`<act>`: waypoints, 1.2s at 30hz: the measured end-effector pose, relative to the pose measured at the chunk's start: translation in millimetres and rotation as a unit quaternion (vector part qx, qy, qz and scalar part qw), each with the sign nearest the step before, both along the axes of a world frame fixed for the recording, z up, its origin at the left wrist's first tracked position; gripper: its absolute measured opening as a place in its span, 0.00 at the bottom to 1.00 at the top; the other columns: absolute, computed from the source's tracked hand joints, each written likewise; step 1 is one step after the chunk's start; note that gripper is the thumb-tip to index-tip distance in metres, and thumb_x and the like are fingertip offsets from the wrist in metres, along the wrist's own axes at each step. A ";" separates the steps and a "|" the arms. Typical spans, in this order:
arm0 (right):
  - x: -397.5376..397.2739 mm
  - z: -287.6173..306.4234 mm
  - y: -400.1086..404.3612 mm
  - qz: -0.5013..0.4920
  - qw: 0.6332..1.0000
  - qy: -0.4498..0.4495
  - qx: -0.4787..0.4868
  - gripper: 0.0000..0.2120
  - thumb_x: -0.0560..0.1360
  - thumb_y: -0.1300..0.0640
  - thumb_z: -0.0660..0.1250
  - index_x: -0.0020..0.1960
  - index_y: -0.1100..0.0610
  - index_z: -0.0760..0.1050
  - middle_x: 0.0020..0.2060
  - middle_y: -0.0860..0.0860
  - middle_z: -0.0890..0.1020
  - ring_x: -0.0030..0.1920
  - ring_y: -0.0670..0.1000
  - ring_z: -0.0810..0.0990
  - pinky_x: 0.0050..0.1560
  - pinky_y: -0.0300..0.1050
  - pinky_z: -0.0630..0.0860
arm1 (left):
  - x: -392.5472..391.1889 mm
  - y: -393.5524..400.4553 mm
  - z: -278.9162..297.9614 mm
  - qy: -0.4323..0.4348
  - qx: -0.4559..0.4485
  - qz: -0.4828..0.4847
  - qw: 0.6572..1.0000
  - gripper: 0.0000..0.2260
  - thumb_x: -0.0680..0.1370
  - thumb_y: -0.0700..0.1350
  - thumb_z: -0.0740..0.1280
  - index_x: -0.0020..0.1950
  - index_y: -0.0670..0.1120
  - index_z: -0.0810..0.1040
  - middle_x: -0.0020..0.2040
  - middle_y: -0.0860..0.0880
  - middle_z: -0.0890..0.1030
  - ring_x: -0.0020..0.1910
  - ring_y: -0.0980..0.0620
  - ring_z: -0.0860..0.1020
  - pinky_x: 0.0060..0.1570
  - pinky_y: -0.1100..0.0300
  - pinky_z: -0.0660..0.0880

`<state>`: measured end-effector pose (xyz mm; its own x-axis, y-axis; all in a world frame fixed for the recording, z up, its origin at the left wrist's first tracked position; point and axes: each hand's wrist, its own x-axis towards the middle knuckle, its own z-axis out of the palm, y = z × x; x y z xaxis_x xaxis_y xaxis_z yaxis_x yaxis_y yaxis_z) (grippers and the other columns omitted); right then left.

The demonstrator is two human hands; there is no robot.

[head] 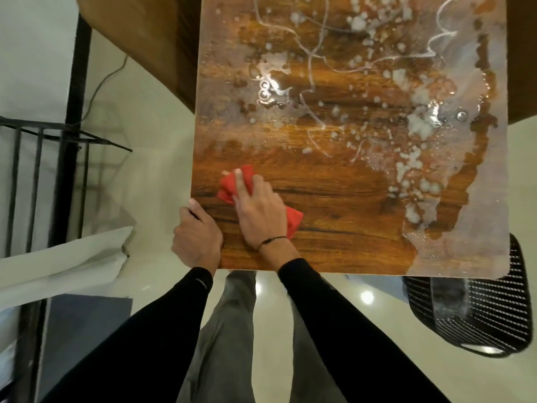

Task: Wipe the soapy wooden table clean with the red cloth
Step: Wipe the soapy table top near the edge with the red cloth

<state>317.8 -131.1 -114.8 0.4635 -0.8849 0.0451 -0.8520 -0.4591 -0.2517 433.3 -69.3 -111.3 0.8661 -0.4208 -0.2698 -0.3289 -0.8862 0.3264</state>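
Observation:
The wooden table [334, 234] fills the upper middle of the view. White soap foam [418, 126] and streaks cover its far and right parts; the near left part shows bare wood grain. My right hand [257, 212] lies flat on the red cloth [229, 184] near the table's left edge, fingers stretched over it and pressing it down. A corner of the cloth sticks out under my wrist. My left hand [197, 237] grips the table's near left corner, thumb on top and fingers curled over the edge.
A black mesh chair [476, 309] stands under the table's near right corner. At the left stands a black metal rack [43, 175], with white fabric [64, 257] below it. A brown box-like piece [139, 33] sits behind the table's left side.

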 end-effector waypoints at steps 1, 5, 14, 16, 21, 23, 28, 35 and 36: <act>-20.8 -1.1 -4.4 -0.048 0.999 0.009 -0.003 0.28 0.86 0.48 0.67 0.82 0.57 0.67 0.60 0.59 0.75 0.46 0.57 0.80 0.39 0.51 0.79 | -0.1 0.2 0.6 0.006 0.004 -0.001 1.000 0.30 0.89 0.63 0.44 0.56 0.44 0.77 0.46 0.39 0.83 0.46 0.35 0.83 0.50 0.44 0.76; -50.5 5.1 -37.4 -0.366 0.930 0.013 0.012 0.27 0.87 0.48 0.61 0.83 0.58 0.67 0.64 0.63 0.75 0.51 0.61 0.82 0.44 0.55 0.84 | 2.9 -0.2 2.4 0.026 0.004 0.010 1.000 0.28 0.90 0.62 0.43 0.55 0.46 0.75 0.41 0.44 0.79 0.41 0.39 0.80 0.49 0.46 0.75; 141.4 19.2 -22.2 -0.003 0.997 0.056 0.047 0.36 0.78 0.52 0.74 0.83 0.59 0.68 0.66 0.59 0.76 0.52 0.54 0.79 0.45 0.47 0.80 | 15.4 9.9 0.9 0.116 -0.001 0.006 0.993 0.12 0.87 0.48 0.64 0.65 0.42 0.79 0.49 0.39 0.85 0.47 0.36 0.85 0.50 0.43 0.82; 125.3 17.4 -27.0 0.093 0.994 0.055 0.030 0.37 0.77 0.50 0.76 0.83 0.58 0.69 0.66 0.58 0.76 0.53 0.55 0.79 0.44 0.49 0.81 | 11.4 8.6 4.3 0.110 0.003 0.007 0.994 0.12 0.88 0.51 0.61 0.62 0.44 0.78 0.45 0.42 0.83 0.44 0.38 0.83 0.50 0.42 0.82; 3.5 6.8 -42.9 -0.096 0.995 -0.006 0.010 0.27 0.87 0.47 0.63 0.83 0.56 0.66 0.62 0.59 0.75 0.47 0.56 0.81 0.38 0.50 0.83 | 6.0 6.2 11.9 0.075 -0.007 0.001 0.997 0.21 0.90 0.57 0.44 0.53 0.48 0.72 0.41 0.46 0.79 0.39 0.42 0.78 0.49 0.47 0.78; -58.9 7.5 -48.9 -0.229 0.973 -0.002 0.018 0.27 0.88 0.44 0.57 0.84 0.54 0.66 0.64 0.60 0.73 0.49 0.59 0.82 0.40 0.52 0.84 | 8.8 7.0 13.7 0.080 -0.010 -0.003 0.997 0.21 0.90 0.57 0.44 0.54 0.48 0.71 0.43 0.44 0.80 0.42 0.38 0.82 0.51 0.44 0.80; -161.9 12.9 -73.1 -0.462 0.886 0.038 0.026 0.27 0.89 0.43 0.54 0.85 0.52 0.65 0.75 0.65 0.68 0.64 0.67 0.80 0.52 0.62 0.83 | 8.0 7.8 17.2 0.011 -0.082 -0.042 0.996 0.19 0.88 0.54 0.53 0.67 0.42 0.74 0.63 0.39 0.79 0.61 0.35 0.79 0.63 0.39 0.73; -118.6 16.0 -47.5 -0.302 0.953 0.036 0.011 0.27 0.87 0.47 0.60 0.83 0.57 0.66 0.65 0.61 0.75 0.52 0.58 0.81 0.45 0.52 0.82 | -53.7 -33.5 24.1 0.003 -0.115 -0.422 0.899 0.17 0.87 0.52 0.60 0.74 0.48 0.75 0.80 0.43 0.71 0.78 0.43 0.70 0.80 0.40 0.62; -120.1 16.4 -41.3 -0.245 0.969 0.037 0.012 0.27 0.88 0.47 0.60 0.83 0.57 0.67 0.64 0.61 0.76 0.50 0.57 0.81 0.43 0.51 0.82 | -68.5 -44.4 23.1 0.009 -0.097 -0.455 0.885 0.19 0.88 0.53 0.59 0.77 0.48 0.74 0.83 0.43 0.68 0.81 0.43 0.68 0.82 0.41 0.60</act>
